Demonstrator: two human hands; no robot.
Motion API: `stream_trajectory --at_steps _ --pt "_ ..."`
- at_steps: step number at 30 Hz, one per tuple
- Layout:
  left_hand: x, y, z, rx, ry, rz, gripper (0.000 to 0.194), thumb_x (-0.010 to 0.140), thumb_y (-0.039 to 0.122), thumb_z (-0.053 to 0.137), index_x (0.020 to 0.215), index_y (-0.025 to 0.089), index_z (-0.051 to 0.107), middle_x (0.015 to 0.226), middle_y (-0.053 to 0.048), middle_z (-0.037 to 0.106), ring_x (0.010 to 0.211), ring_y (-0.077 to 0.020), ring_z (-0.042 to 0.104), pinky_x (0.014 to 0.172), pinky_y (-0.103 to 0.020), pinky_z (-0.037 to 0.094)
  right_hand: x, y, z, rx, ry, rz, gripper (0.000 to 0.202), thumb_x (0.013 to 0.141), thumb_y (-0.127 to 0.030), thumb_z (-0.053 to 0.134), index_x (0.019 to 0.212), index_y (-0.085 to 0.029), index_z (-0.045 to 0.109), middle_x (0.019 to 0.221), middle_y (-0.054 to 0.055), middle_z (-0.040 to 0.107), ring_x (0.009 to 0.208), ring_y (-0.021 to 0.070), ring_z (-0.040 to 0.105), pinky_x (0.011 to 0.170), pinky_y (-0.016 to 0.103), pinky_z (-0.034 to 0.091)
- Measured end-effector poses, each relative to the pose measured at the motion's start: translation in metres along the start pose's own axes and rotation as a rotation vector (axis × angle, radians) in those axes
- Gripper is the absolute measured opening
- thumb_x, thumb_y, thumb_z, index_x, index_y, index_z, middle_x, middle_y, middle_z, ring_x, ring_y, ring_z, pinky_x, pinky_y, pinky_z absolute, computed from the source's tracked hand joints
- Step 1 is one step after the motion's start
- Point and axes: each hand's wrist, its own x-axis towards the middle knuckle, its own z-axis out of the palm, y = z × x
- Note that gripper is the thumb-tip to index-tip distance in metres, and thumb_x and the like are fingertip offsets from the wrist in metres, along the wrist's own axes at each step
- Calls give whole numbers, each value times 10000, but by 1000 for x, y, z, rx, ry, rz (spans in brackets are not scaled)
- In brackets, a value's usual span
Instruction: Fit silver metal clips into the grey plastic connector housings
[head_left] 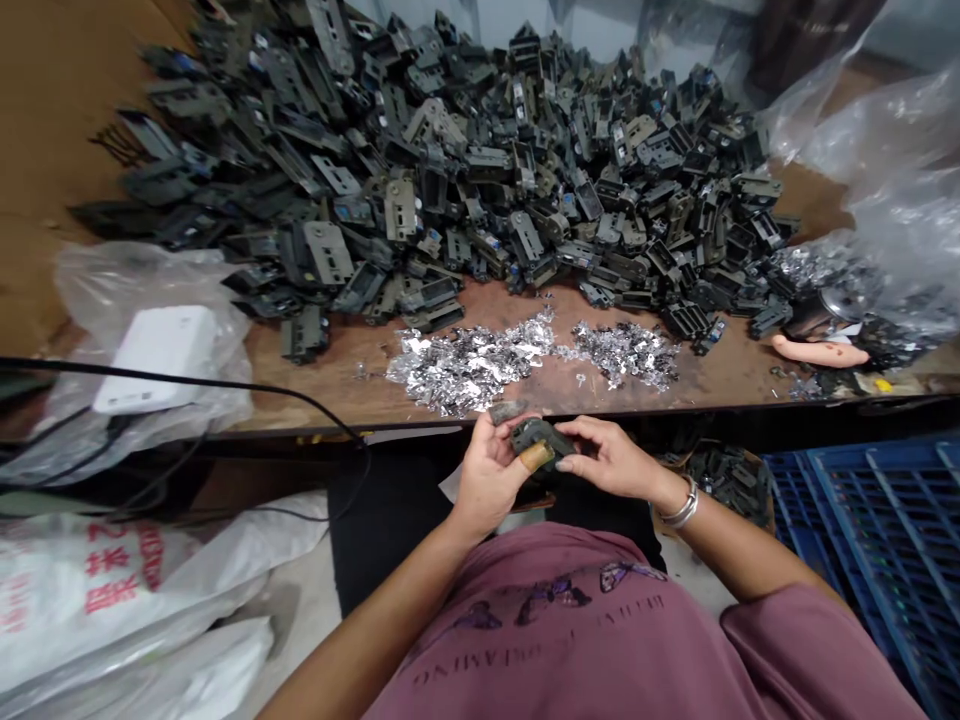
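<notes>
Both my hands are closed on one dark grey-green plastic housing, held over my lap just past the table's front edge. My left hand grips its left side, with tape or a cover on the thumb and on a fingertip. From the right, the fingers and thumb of my right hand pinch the other end; a metal bangle is on that wrist. Just beyond lie two heaps of small shiny metal clips, a larger left heap and a smaller right heap. Behind them rises a big pile of similar plastic housings.
A white box on plastic wrap, with black cables, occupies the table's left end. At right are a peach-coloured handle-like object and clear plastic bags. Blue crates stand lower right; white sacks lie lower left.
</notes>
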Motion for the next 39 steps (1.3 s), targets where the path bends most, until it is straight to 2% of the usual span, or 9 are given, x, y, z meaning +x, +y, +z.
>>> stream_trajectory --at_steps 5,9,12,15,17,22,25,33,39 --pt "-4 -9 -4 -56 -56 -161 464 594 288 887 974 193 637 1012 -49 704 923 -190 664 861 -301 536 2 -6 6 -5 56 -56 367 825 -331 707 1151 -169 658 887 41 645 700 126 549 651 270 470" --pt "-1 -11 -8 -29 31 -192 359 589 298 886 848 165 675 839 -23 717 763 -157 650 795 -295 534 17 5 -20 -92 -17 -59 372 855 -328 669 1186 -159 657 960 75 702 757 154 627 705 297 515" --pt "2 -8 -9 38 62 -161 364 584 293 885 853 157 682 843 -28 728 766 -158 653 791 -296 529 40 21 -46 -449 123 -27 288 900 -208 574 1164 -142 667 1073 114 689 942 188 641 862 319 491" --pt "4 -7 -10 137 68 -125 360 598 278 873 867 149 672 840 -30 726 771 -156 651 785 -288 519 61 33 -57 -858 43 79 276 904 -160 529 1138 -161 677 1048 113 673 935 194 627 826 287 459" --pt "5 -8 -11 168 85 -102 349 603 272 867 857 150 661 824 -22 717 755 -148 643 771 -277 514 68 36 -57 -955 -14 123 230 916 -175 502 1039 -162 695 983 102 676 855 185 620 757 271 442" --pt "5 -7 -12 176 134 -63 364 570 242 879 825 174 628 759 11 689 683 -133 619 718 -262 516 56 18 -37 -580 96 2 117 855 -187 523 802 -165 626 729 19 641 656 131 567 646 234 413" --pt "3 -2 -9 213 117 -27 374 552 205 877 844 189 644 844 -17 724 740 -159 649 760 -281 529 40 -5 -21 -402 72 -81 107 835 -199 523 755 -182 592 645 -16 593 577 105 522 587 216 396" --pt "-7 6 -14 333 -10 54 407 559 156 853 938 198 712 998 -74 751 882 -208 687 872 -331 540 26 -33 -22 -379 -155 -167 175 890 -197 552 865 -231 722 763 3 714 693 130 654 684 253 490" --pt "-15 5 -23 287 -26 -17 363 562 190 849 892 199 697 955 -64 758 795 -184 688 770 -295 555 5 -25 -8 -339 -41 -389 207 915 -175 525 990 -232 709 908 60 750 847 181 709 747 323 572"
